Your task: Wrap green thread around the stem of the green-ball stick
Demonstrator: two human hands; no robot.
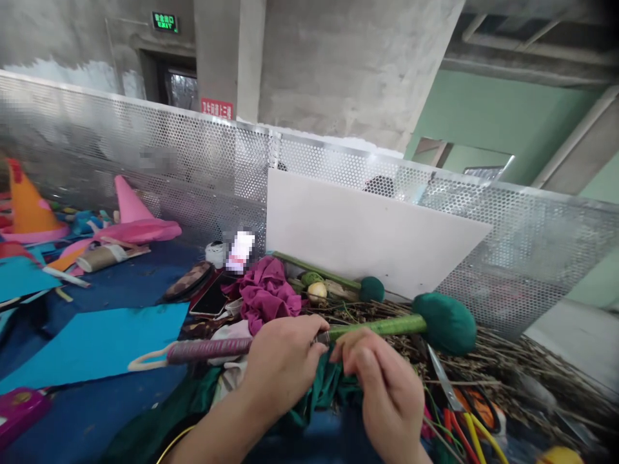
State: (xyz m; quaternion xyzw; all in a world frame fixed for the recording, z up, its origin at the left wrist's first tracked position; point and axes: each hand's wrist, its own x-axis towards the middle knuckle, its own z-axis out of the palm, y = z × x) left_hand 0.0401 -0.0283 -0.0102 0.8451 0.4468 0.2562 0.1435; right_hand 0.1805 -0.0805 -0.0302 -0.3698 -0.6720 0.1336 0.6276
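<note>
A wrapped stick with a padded green ball end [377, 327], like a mallet, lies across in front of me. Its handle half is wound in purple and grey and ends in a pale loop at the left; the half by the ball is bright green. My left hand [285, 361] is closed around the middle, where a dark band shows beside the thumb. Curled and pinched, my right hand [380, 380] is against the green half; whatever its fingertips hold is hidden. Dark green cloth [309, 399] hangs below both hands.
Open scissors [442, 380] and coloured-handled tools [471, 428] lie at right near dry twigs [512, 380]. Behind are magenta cloth [268, 293], a second green-ended stick [372, 289], a phone [213, 296] and a white board [362, 232]. Blue sheet [111, 341] lies left.
</note>
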